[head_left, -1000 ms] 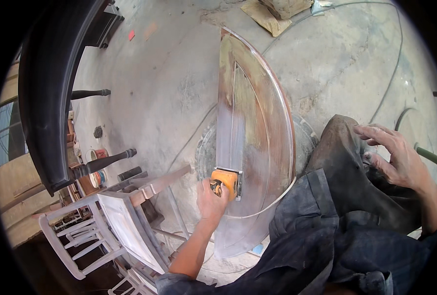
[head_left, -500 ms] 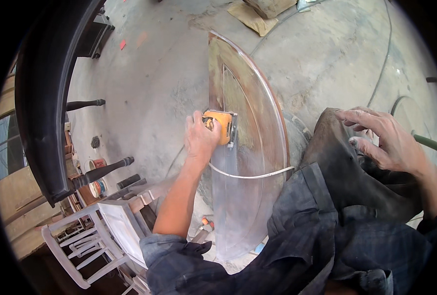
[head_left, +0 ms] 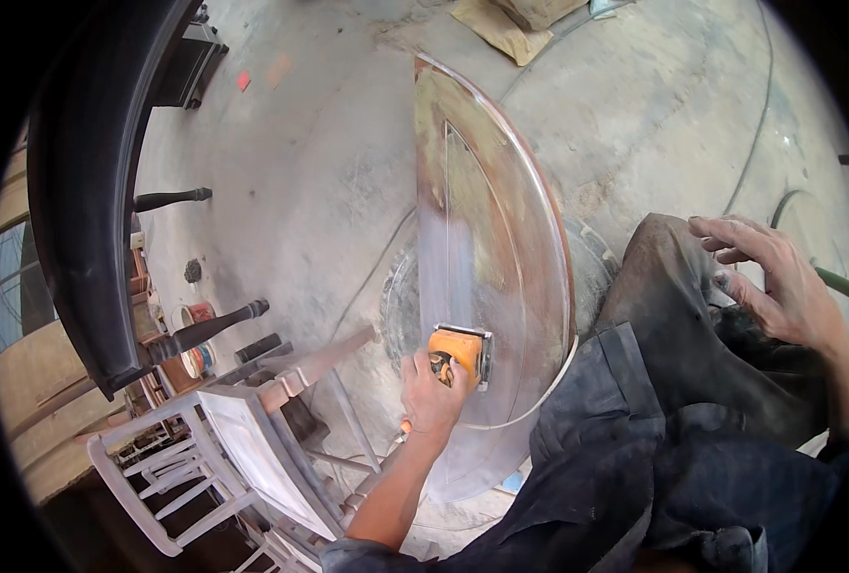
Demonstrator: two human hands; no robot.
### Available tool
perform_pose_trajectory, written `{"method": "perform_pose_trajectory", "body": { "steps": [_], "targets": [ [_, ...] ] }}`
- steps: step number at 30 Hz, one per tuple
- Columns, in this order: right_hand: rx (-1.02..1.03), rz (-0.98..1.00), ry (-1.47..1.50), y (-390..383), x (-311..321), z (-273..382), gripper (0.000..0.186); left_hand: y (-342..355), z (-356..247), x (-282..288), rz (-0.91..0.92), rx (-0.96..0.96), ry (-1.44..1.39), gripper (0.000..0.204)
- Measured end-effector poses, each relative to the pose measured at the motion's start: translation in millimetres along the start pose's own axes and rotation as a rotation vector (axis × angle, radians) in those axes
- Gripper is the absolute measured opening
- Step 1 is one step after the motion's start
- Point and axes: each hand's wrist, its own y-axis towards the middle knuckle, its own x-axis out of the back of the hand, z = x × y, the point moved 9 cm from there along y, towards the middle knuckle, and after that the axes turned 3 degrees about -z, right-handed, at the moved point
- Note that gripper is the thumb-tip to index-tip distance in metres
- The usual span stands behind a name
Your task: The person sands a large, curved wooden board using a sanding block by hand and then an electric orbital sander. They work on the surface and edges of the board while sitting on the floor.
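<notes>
A semicircular wooden tabletop (head_left: 496,215), straight edge to the left and curved edge to the right, lies in front of me. White dust coats its near half, while brown and greenish wood shows at the far end. My left hand (head_left: 432,393) is wrapped round an orange electric sander (head_left: 461,351), whose flat pad rests on the near part of the wood. A pale power cord (head_left: 530,413) curves from beside the sander toward my leg. Dusty and empty, my right hand (head_left: 773,272) hovers over my right knee with its fingers apart.
A dark table with turned legs (head_left: 81,210) stands tilted at the left. Below it are a whitish chair (head_left: 171,477), a pale wooden frame (head_left: 253,449) and a paint bucket (head_left: 195,358). Brown sacks (head_left: 510,24) lie at the far side; cables (head_left: 759,124) cross the dusty concrete floor.
My left hand has drawn the sander toward me along the tabletop, from about its middle to its near part. The cord has bent closer to me. My right hand stays near the knee.
</notes>
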Motion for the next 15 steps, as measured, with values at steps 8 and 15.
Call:
{"method": "perform_pose_trajectory", "body": {
  "steps": [8,15],
  "targets": [
    [0.014,0.011,0.047,3.3,2.5,9.8,0.049,126.1,-57.7,4.1,-0.100,-0.138,0.003,0.038],
    [0.077,0.028,0.030,12.7,-7.0,17.3,0.047,147.4,-72.9,14.4,-0.101,-0.155,-0.028,0.037]
  ]
}}
